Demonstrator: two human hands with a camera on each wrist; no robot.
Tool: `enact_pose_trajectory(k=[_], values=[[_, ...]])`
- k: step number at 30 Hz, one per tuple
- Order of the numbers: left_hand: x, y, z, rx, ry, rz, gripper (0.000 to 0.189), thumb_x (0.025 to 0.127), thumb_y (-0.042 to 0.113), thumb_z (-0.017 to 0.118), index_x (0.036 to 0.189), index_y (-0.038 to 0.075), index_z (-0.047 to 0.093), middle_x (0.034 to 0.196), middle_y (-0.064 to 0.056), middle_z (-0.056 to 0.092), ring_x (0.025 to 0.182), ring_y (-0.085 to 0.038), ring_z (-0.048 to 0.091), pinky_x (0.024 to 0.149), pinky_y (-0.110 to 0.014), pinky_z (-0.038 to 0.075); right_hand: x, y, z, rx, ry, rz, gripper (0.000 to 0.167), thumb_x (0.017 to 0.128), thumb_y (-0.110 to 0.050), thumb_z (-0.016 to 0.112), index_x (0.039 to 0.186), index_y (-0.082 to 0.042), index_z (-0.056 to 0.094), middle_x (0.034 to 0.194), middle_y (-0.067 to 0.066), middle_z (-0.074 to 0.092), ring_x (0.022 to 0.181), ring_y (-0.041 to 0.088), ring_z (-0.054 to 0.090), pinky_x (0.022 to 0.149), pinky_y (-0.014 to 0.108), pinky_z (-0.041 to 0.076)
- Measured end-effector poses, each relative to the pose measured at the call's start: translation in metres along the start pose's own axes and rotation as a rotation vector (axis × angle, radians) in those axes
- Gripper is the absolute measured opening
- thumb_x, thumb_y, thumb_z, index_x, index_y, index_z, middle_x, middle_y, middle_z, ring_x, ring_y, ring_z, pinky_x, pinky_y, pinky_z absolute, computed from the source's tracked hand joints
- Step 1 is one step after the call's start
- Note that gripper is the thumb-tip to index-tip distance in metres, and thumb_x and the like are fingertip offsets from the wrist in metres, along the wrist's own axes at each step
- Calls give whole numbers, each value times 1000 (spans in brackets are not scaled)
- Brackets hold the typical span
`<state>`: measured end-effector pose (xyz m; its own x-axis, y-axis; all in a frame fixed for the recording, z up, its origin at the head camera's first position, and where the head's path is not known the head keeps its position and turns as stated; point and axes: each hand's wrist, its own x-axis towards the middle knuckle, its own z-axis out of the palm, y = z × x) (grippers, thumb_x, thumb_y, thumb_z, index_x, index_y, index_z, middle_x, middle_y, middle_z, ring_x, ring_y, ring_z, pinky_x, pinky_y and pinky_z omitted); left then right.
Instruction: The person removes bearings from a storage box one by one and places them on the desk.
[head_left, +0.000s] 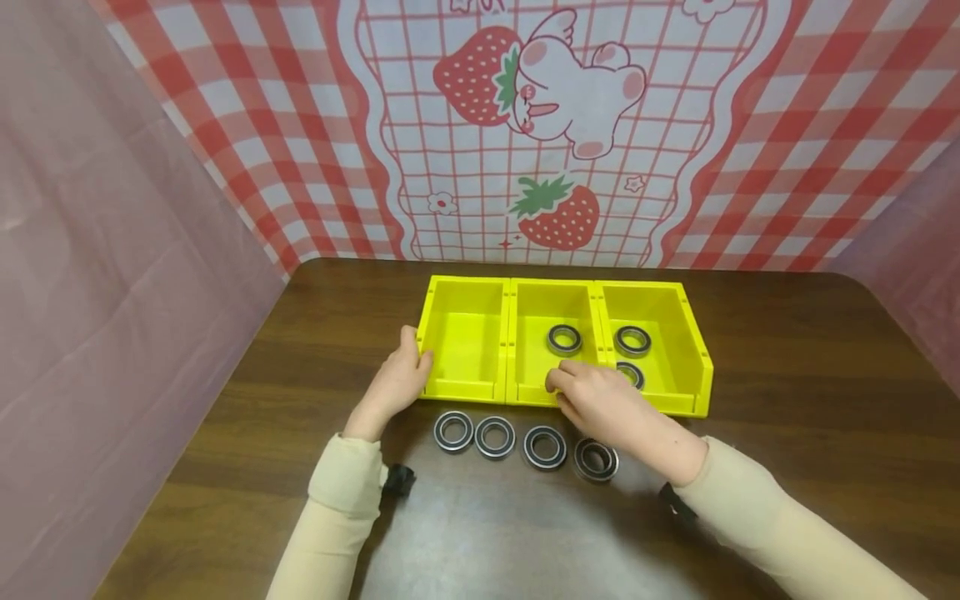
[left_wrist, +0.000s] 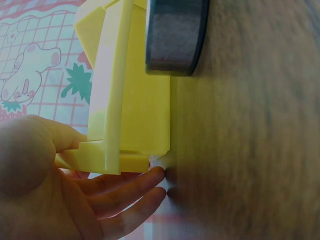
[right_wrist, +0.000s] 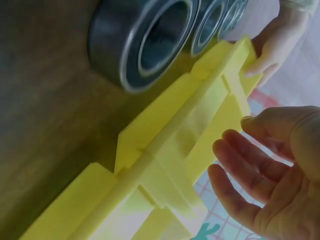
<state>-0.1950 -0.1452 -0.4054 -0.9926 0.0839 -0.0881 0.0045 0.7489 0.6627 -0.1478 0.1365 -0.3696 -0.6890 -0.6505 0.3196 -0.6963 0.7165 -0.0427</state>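
Note:
A yellow three-part storage bin (head_left: 507, 337) stands at the back of the table. My left hand (head_left: 393, 375) grips its left side wall, thumb on one side and fingers on the other, as the left wrist view shows. Over the front of the middle compartment is my right hand (head_left: 600, 400), its fingers (right_wrist: 240, 167) loosely bent around nothing. One ball bearing (head_left: 564, 340) lies in the middle compartment. Two more, a rear bearing (head_left: 633, 341) and a partly hidden bearing (head_left: 632, 375), lie in the right one.
Several bearings make a row before the bin, from the leftmost bearing (head_left: 453, 447) to the rightmost bearing (head_left: 597, 475), close to my right wrist. Behind the brown wooden table (head_left: 480, 533) hangs a red-and-white checked cloth (head_left: 315, 150).

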Motion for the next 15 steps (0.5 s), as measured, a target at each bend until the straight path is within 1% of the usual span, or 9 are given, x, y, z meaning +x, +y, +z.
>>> enact_pose_trajectory(k=[3,6,10,15], values=[[0,0,0,-8,-5,-2,34,95,23,39,120,6,25,86,-17,53,66,-24,51,59,-33,41,8,6,2,-30,8,2,12,74,-4,68,84,-7,62,77,4,58,63,17,55,54,29,45],[-1,1,0,-10,-5,-2,34,95,23,39,121,6,25,86,-17,53,66,-24,51,59,-33,41,15,12,4,-105,18,-9,12,74,-4,67,84,-7,63,77,5,58,67,20,57,56,32,45],[0,1,0,-7,-1,6,34,95,23,39,121,6,25,86,-18,54,67,-25,51,60,-34,41,22,20,7,-189,27,-24,10,74,-6,67,83,-8,63,76,5,58,67,21,57,57,33,42],[0,0,0,-14,-2,1,34,95,24,38,121,7,25,86,-17,53,66,-24,51,60,-33,41,28,27,11,-203,-17,-11,12,73,-7,69,83,-8,62,76,5,57,66,22,56,56,33,41]])
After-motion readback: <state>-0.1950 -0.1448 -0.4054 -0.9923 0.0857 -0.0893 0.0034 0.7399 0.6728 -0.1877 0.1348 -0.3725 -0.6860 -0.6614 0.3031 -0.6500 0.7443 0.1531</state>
